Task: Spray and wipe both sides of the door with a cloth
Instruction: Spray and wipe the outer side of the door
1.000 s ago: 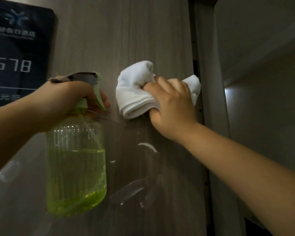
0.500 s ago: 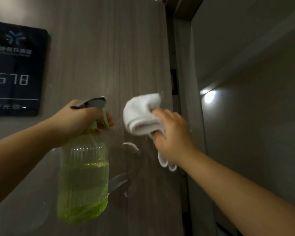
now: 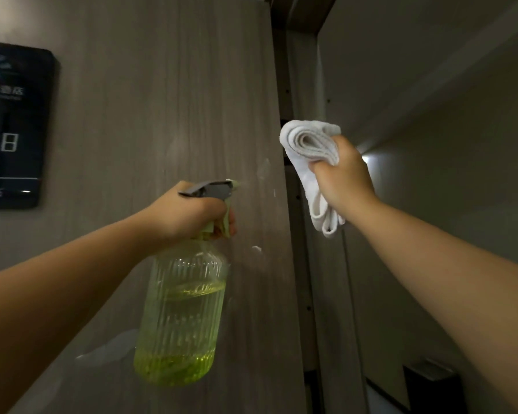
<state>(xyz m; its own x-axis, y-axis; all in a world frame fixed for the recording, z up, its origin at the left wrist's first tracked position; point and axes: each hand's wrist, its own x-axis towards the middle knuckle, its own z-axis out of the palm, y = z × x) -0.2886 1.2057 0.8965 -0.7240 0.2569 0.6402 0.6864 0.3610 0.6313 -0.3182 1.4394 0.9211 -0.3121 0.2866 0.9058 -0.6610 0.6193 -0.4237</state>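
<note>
Gripping ribbed bottle (image 3: 181,318) (green liquid), left hand (image 3: 189,215); door (image 3: 162,115) grey woodgrain.

Both bare forearms reach up and forward. The left hand (image 3: 189,212) is wrapped around a bottle (image 3: 181,318) neck, fingers curled on the trigger; the right hand (image 3: 343,179), higher than the left, is fisted around a cloth (image 3: 308,141)
</note>
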